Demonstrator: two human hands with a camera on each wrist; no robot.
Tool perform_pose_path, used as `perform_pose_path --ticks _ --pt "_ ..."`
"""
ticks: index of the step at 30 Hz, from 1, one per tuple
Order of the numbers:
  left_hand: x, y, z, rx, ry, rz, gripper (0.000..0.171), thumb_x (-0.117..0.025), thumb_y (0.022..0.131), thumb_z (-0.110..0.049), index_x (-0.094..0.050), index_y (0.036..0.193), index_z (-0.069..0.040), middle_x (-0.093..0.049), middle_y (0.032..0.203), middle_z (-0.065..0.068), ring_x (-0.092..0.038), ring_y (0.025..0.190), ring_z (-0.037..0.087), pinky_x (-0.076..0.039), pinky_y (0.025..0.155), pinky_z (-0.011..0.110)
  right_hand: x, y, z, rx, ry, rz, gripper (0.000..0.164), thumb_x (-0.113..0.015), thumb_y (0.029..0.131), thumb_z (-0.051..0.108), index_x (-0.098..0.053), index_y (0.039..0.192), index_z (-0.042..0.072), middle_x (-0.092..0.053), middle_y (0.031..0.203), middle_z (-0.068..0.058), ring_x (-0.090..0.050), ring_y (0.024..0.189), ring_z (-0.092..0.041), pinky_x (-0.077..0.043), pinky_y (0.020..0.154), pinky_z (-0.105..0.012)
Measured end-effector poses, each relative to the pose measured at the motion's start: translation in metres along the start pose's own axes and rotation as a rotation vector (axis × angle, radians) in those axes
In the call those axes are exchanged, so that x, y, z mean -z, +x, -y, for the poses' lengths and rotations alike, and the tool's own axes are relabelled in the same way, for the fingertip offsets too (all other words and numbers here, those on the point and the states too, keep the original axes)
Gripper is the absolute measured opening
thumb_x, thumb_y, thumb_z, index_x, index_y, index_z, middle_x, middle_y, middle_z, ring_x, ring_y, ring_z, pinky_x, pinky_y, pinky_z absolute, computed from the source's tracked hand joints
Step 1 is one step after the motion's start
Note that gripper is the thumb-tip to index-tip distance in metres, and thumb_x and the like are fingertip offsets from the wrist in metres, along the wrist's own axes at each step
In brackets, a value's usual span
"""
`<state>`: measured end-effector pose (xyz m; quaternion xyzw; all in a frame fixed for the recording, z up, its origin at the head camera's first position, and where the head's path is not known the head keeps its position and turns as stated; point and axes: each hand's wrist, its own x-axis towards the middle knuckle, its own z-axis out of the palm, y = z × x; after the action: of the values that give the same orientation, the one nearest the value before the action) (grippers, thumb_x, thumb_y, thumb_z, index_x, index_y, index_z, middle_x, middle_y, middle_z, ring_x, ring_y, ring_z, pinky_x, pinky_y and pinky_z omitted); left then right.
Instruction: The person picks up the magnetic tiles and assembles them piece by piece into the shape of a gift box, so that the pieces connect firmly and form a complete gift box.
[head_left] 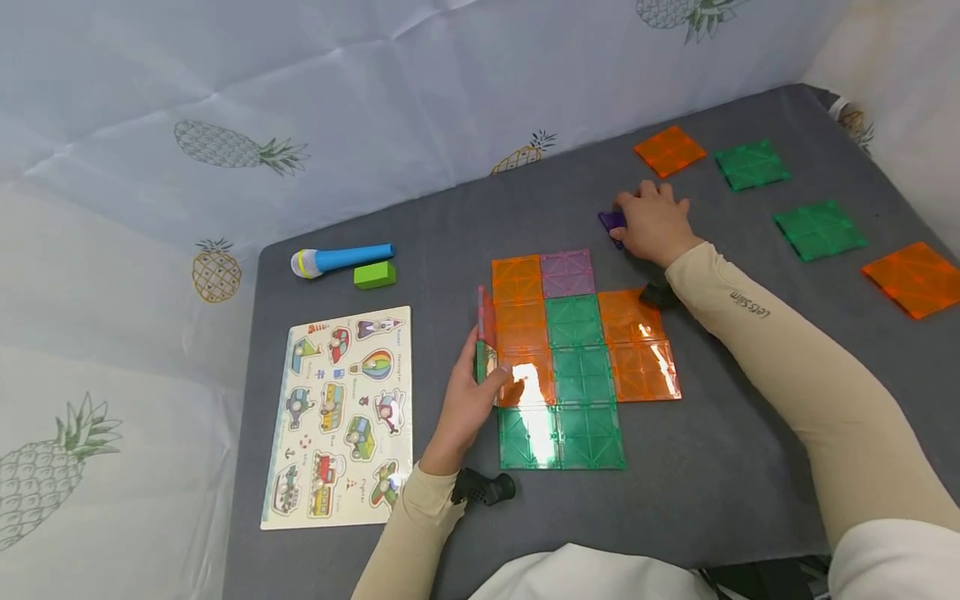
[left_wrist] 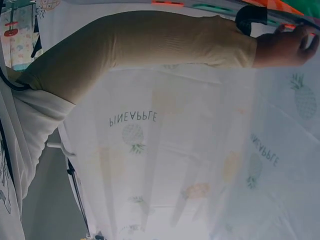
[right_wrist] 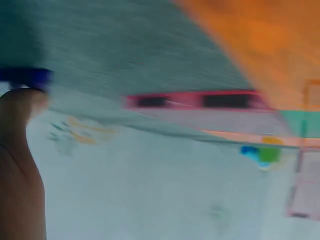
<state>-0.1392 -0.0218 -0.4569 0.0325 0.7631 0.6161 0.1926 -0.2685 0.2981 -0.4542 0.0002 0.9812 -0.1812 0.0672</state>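
Note:
Square magnetic tiles lie flat as a joined sheet, with orange tiles (head_left: 519, 325), green tiles (head_left: 579, 373) and one light purple tile (head_left: 567, 273). Along the sheet's left edge stand a pink tile (head_left: 486, 317) and a green tile (head_left: 482, 362) on edge. My left hand (head_left: 463, 408) pinches the standing green tile, thumb on its inner side and fingers outside. Beyond the sheet's far right corner, my right hand (head_left: 658, 223) grips a dark purple tile (head_left: 610, 221), partly hidden by the fingers. The right wrist view is blurred but shows that purple tile (right_wrist: 30, 76) at the fingertips.
Loose orange tiles (head_left: 670, 152) and green tiles (head_left: 820, 230) lie at the far right. To the left are a picture puzzle board (head_left: 341, 425), a blue toy microphone (head_left: 345, 257) and a lime green block (head_left: 375, 275). Pineapple-printed curtains (head_left: 390, 100) border the grey table (head_left: 675, 500).

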Motion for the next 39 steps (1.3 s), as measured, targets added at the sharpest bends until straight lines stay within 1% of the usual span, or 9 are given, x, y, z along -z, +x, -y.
perform_pose_path --ticks 3,7,11,16,20,26,32,36,39 --pt "-0.001 -0.001 0.001 -0.009 0.012 -0.007 0.072 -0.056 0.090 -0.010 -0.016 0.150 -0.016 -0.025 0.153 0.008 -0.022 0.141 0.025 -0.019 0.113 0.053 -0.005 -0.005 0.022 0.142 0.015 0.022 0.049 -0.057 0.092 0.030 -0.048 0.134 0.006 -0.040 0.133 -0.025 -0.033 0.122 -0.048 -0.028 0.092 -0.069" --pt "-0.001 -0.001 0.001 -0.034 0.013 -0.011 0.072 -0.057 0.090 -0.014 -0.017 0.150 -0.016 -0.024 0.154 0.007 -0.020 0.142 0.023 -0.016 0.113 0.053 -0.015 -0.012 0.058 0.325 0.018 0.176 0.057 -0.052 0.092 0.044 -0.046 0.138 0.010 -0.044 0.133 -0.018 -0.038 0.121 -0.040 -0.033 0.093 -0.064" --pt "-0.001 -0.001 0.001 -0.032 0.000 -0.002 0.074 -0.058 0.090 -0.015 -0.014 0.150 -0.016 -0.025 0.153 0.008 -0.022 0.141 0.024 -0.020 0.113 0.052 -0.026 -0.015 0.083 0.346 -0.031 0.225 0.063 -0.050 0.091 0.051 -0.043 0.141 0.013 -0.045 0.123 -0.014 -0.039 0.111 -0.033 -0.034 0.085 -0.056" --pt "-0.002 0.000 0.001 -0.042 -0.003 0.008 0.074 -0.058 0.090 -0.015 -0.014 0.150 -0.016 -0.023 0.154 0.008 -0.019 0.142 0.024 -0.019 0.112 0.053 -0.032 -0.016 0.089 0.326 -0.010 0.142 0.061 -0.052 0.091 0.047 -0.040 0.142 0.016 -0.046 0.120 -0.014 -0.040 0.106 -0.032 -0.032 0.080 -0.051" --pt "-0.002 0.000 0.001 -0.019 -0.001 0.006 0.074 -0.057 0.091 -0.016 -0.014 0.150 -0.015 -0.021 0.154 0.008 -0.017 0.142 0.024 -0.017 0.113 0.053 -0.029 -0.022 0.093 0.341 -0.008 0.016 0.055 -0.054 0.092 0.041 -0.046 0.138 0.012 -0.048 0.113 -0.013 -0.040 0.100 -0.030 -0.030 0.076 -0.047" --pt "-0.002 -0.002 -0.009 0.017 -0.012 0.014 0.074 -0.055 0.091 -0.011 -0.010 0.150 -0.009 -0.019 0.154 0.013 -0.018 0.142 0.027 -0.018 0.114 0.051 -0.022 -0.044 0.102 0.366 -0.070 -0.166 0.048 -0.059 0.090 0.035 -0.055 0.130 0.008 -0.050 0.108 -0.011 -0.040 0.098 -0.029 -0.031 0.076 -0.048" --pt "-0.002 -0.009 -0.025 0.023 -0.001 0.028 0.074 -0.054 0.091 -0.007 -0.008 0.150 -0.003 -0.017 0.154 0.016 -0.015 0.143 0.030 -0.017 0.113 0.053 -0.021 -0.071 0.112 0.427 -0.050 -0.257 0.042 -0.063 0.088 0.031 -0.062 0.122 0.007 -0.052 0.106 -0.011 -0.041 0.097 -0.029 -0.034 0.076 -0.049" --pt "-0.001 -0.005 -0.013 0.021 -0.015 0.023 0.074 -0.055 0.091 -0.009 -0.010 0.150 -0.008 -0.020 0.154 0.012 -0.016 0.143 0.027 -0.017 0.114 0.052 -0.020 -0.086 0.113 0.454 0.010 -0.286 0.044 -0.063 0.088 0.031 -0.060 0.124 0.005 -0.051 0.113 -0.012 -0.041 0.102 -0.030 -0.034 0.076 -0.048" --pt "-0.002 -0.001 -0.004 0.002 -0.014 0.009 0.074 -0.056 0.091 -0.011 -0.012 0.150 -0.011 -0.022 0.154 0.009 -0.017 0.143 0.025 -0.016 0.114 0.052 -0.013 -0.096 0.106 0.431 0.045 -0.325 0.050 -0.061 0.089 0.031 -0.054 0.130 0.004 -0.049 0.121 -0.016 -0.041 0.108 -0.034 -0.034 0.079 -0.049"
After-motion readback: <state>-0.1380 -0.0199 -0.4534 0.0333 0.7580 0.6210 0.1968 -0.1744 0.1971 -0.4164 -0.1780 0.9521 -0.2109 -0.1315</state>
